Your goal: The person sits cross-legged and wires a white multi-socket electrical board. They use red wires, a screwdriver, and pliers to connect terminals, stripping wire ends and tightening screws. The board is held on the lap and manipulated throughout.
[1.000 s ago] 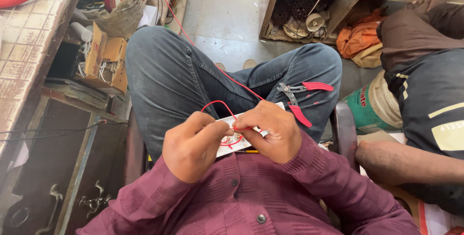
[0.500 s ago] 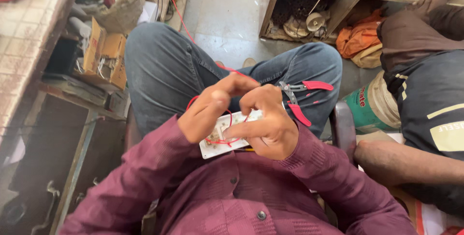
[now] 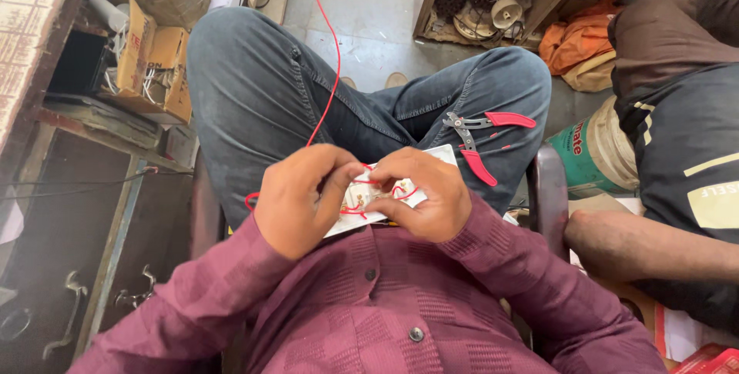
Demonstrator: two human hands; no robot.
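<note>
both hands pinch it: left hand (image 3: 296,201) and right hand (image 3: 427,193) grip red wire (image 3: 354,209) on the white card (image 3: 362,205), lying crosswise between them.

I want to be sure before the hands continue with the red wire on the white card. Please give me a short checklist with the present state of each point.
1. Left hand grips the red wire: ok.
2. Right hand holds the white card steady: ok.
3. Wire loops lie on the card without knots: cannot tell, fingers cover them.
4. Red-handled pliers rest on the thigh within reach: ok.
5. Wire runs free upward, not caught: cannot tell, it leaves the picture.
6. Neighbouring person's arm apart from the hands: ok.
</note>
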